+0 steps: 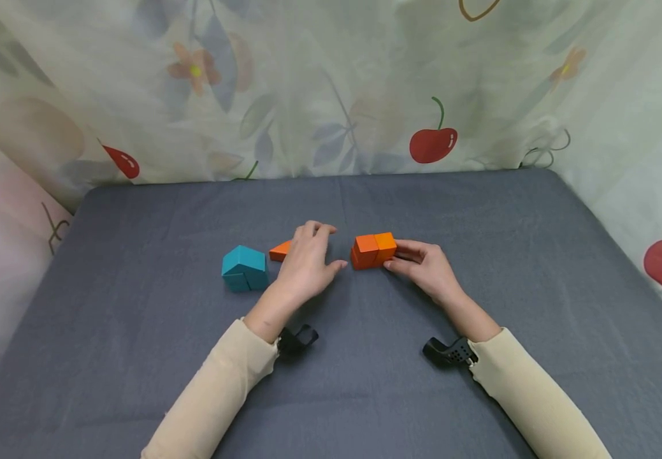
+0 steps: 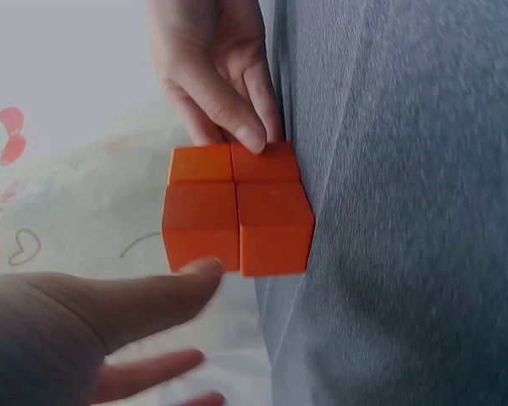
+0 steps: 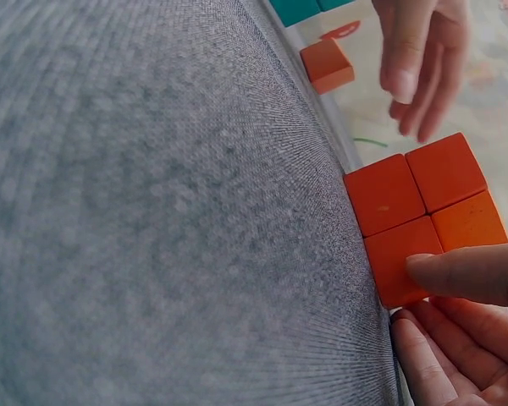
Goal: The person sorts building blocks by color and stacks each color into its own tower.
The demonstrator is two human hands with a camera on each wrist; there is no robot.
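Observation:
Orange cubes [image 1: 367, 250] stand on the table in a stack two wide and two high, with their faces together. My right hand [image 1: 427, 268] is at the stack's right side, its thumb on the front of the lower right cube [image 3: 398, 262] and its other fingers behind. Just left of the stack is my left hand [image 1: 308, 258], thumb and fingers spread, holding nothing; a gap separates it from the cubes in the right wrist view. Partly hidden behind that hand lies an orange wedge-shaped block [image 1: 279, 251].
A teal house-shaped group of blocks [image 1: 244, 269], with a peaked top over lower pieces, stands left of the wedge. Grey cloth covers the table [image 1: 331, 382]. A patterned curtain [image 1: 308, 95] hangs behind it.

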